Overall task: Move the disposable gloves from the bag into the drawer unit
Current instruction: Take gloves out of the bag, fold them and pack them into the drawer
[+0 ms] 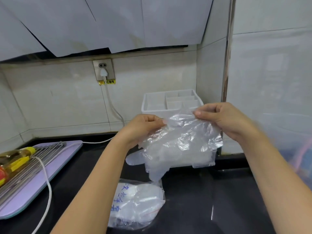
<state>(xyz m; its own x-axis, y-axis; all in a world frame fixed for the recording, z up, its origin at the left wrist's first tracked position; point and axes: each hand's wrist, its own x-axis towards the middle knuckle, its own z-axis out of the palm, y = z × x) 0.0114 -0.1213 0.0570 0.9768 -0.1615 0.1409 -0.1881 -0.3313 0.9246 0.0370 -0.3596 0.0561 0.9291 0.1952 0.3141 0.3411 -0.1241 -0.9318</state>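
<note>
- Pinches disposable gloves (pixel 179 146) at top edge between left hand (pixel 145 127) and right hand (pixel 221 119).
- Holds them just before drawer unit (pixel 152 105), not yet inside.
- Leaves more, seemingly, in bag (pixel 136 205) below hands on tabletop (pixel 211 200).

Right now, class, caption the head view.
Left hand and right hand pinch disposable gloves between the bag and the drawer unit.

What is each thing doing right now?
Gloves: crumpled, held up in the air.
Left hand: pinching the gloves.
Right hand: pinching the gloves.
Bag: lying flat, something inside.
Drawer unit: upright, top looks empty.
Plug: plugged in.
Bottle: lying on its side.
</note>
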